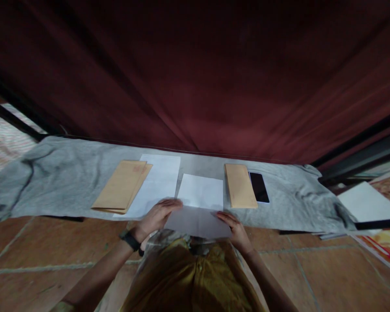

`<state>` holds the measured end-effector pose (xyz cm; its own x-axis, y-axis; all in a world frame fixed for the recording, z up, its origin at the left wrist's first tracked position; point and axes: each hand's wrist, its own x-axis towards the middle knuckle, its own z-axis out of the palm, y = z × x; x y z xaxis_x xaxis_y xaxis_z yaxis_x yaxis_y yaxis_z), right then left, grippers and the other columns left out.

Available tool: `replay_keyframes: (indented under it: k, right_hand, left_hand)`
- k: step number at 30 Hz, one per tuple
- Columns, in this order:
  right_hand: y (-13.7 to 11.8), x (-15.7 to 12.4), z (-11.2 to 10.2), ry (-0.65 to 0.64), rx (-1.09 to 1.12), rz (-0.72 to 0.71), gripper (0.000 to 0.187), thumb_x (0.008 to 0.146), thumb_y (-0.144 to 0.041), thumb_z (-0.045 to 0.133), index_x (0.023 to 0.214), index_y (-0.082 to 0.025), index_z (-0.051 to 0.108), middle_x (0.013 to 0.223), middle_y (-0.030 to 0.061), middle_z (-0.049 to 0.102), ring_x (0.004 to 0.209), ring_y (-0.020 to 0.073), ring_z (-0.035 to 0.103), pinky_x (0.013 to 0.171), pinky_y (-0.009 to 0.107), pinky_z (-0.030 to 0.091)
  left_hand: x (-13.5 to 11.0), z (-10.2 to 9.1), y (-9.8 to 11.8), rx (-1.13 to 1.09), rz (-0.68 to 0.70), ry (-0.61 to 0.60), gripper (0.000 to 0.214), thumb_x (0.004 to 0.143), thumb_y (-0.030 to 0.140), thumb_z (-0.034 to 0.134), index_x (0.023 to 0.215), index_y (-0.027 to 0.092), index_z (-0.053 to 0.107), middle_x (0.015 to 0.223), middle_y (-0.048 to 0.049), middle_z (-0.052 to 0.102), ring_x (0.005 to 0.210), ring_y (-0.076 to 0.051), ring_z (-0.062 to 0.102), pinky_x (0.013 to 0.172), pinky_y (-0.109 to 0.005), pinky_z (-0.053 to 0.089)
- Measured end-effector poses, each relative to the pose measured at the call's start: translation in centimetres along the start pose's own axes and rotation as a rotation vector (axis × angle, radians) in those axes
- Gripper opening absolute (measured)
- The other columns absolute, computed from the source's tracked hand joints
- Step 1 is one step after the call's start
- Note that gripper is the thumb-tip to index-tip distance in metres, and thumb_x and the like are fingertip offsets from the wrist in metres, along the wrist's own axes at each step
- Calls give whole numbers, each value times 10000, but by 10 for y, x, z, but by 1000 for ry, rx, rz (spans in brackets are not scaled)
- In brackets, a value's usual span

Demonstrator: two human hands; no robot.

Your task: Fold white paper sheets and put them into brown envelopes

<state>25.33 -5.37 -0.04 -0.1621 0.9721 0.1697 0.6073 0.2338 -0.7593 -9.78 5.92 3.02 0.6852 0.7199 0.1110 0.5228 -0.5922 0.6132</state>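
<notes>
A white sheet of paper (201,190) with a crease across its middle is between my hands, its near half bent up toward me. At its left edge, my left hand (157,216) grips the paper near the crease. My right hand (234,227) pinches the right edge, fingers on top and the thumb hidden. Brown envelopes (118,186) lie to the left, partly over more white paper (162,177). To the right of the creased sheet rests a brown envelope stack (240,186), beside a dark-screened phone (259,187).
Everything lies on a narrow bench covered with grey cloth (292,195). Behind it hangs a dark red curtain (195,86). Dark metal bars (364,151) stand at the right end. A white sheet or board (370,201) is at far right, above the tiled floor (328,268).
</notes>
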Motion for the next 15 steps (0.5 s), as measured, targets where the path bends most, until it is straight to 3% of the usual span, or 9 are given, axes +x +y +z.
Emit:
replay_keyframes:
  k: [5, 10, 12, 15]
  right_hand:
    - [0, 14, 12, 169, 17, 109, 308, 992, -346, 479, 1168, -226, 701, 1166, 102, 749, 1095, 267, 699, 970, 431, 566]
    - [-1, 25, 28, 338, -13, 251, 388, 1018, -505, 434, 1127, -197, 644, 949, 89, 746, 836, 232, 705, 773, 341, 566]
    - [-3, 30, 33, 379, -25, 286, 408, 1020, -525, 416, 1149, -197, 622, 943, 87, 739, 829, 227, 700, 755, 328, 550]
    - [-5, 37, 39, 427, -39, 338, 423, 1017, -523, 394, 1172, -195, 613, 987, 104, 737, 879, 240, 704, 778, 339, 540]
  left_hand:
    - [10, 5, 0, -170, -255, 112, 227, 922, 301, 550, 967, 205, 751, 937, -41, 774, 878, -193, 696, 798, -290, 541]
    - [21, 13, -3, -342, -321, 262, 289, 890, 417, 565, 724, 185, 611, 679, 22, 607, 663, -132, 554, 620, -226, 439]
    - [25, 16, -2, -377, -351, 313, 282, 865, 420, 575, 695, 196, 554, 618, 48, 522, 609, -116, 487, 577, -217, 389]
    - [32, 20, -2, -405, -419, 358, 205, 829, 405, 594, 800, 202, 587, 601, 68, 492, 581, -114, 454, 554, -218, 358]
